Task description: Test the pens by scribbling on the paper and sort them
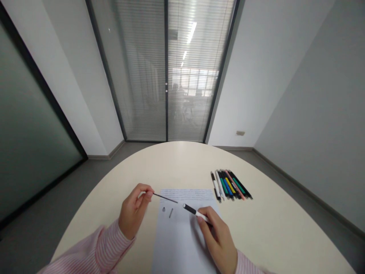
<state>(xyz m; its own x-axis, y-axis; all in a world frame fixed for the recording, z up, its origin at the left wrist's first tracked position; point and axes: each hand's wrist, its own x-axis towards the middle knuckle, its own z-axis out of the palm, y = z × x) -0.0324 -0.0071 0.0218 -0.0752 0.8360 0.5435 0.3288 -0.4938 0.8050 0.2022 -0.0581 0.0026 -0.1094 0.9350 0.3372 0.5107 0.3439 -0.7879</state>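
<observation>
My left hand [136, 208] pinches one end of a thin dark pen refill [165, 198], its pale tip pointing right. Facing that tip, a small gap away, is the open end of a black-and-white pen barrel [190, 209]. My right hand [217, 234] is closed around the barrel's white part. Both are held above a sheet of paper [179, 243] with handwritten lines along its top. On the sheet lie a small dark pen tip piece [163, 209] and a short grey spring-like piece [171, 213].
A row of several pens [230, 185] in various colours lies right of the sheet. The round cream table [137, 167] curves away toward a glass partition with blinds [188, 114]. White walls stand at both sides.
</observation>
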